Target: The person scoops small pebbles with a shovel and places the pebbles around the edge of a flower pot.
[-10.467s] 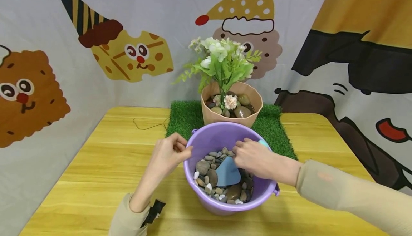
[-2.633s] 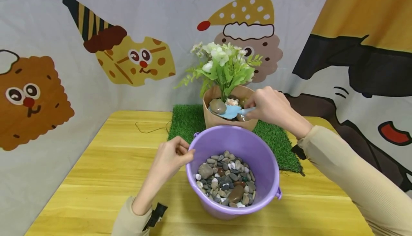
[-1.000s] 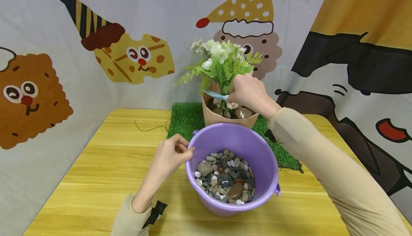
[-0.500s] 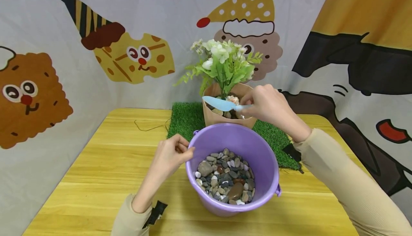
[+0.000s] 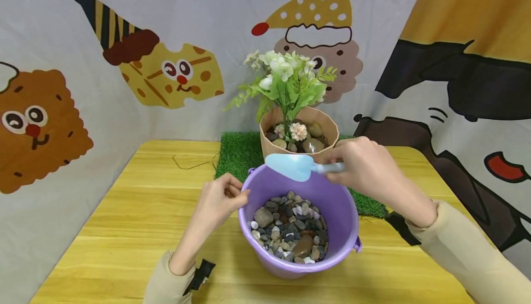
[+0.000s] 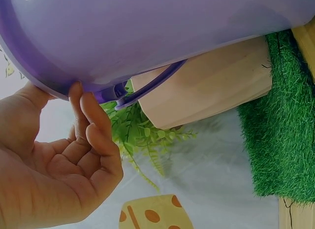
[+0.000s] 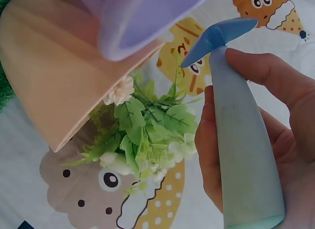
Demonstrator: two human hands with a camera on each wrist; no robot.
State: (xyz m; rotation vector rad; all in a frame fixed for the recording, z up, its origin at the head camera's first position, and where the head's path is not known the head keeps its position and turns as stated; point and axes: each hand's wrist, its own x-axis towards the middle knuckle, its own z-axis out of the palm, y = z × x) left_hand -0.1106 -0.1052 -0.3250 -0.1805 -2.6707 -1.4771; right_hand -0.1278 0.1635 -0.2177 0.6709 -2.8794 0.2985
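My right hand (image 5: 369,168) grips the handle of a light-blue toy trowel (image 5: 290,166), held level over the far rim of a purple bucket (image 5: 342,214). Its blade points left and carries nothing. In the right wrist view the fingers and thumb wrap the pale trowel handle (image 7: 243,140). My left hand (image 5: 215,202) pinches the bucket's left rim between thumb and fingers, beside the handle lug. Inside the bucket lie pebbles (image 5: 290,230) in grey, brown and white. Behind it stands a peach planter (image 7: 54,66) with white flowers (image 5: 282,67) and larger stones (image 5: 313,145).
A green turf mat (image 5: 236,156) lies under the planter and reaches behind the bucket. A thin dark wire (image 5: 191,166) is on the wooden table (image 5: 137,212) left of the mat. A printed cloth (image 5: 174,124) hangs close behind the table.
The trowel went from the bucket's pebbles to the planter with a large stone on its blade, tipped there, and has come back bare toward the bucket. The left hand stayed at the rim.
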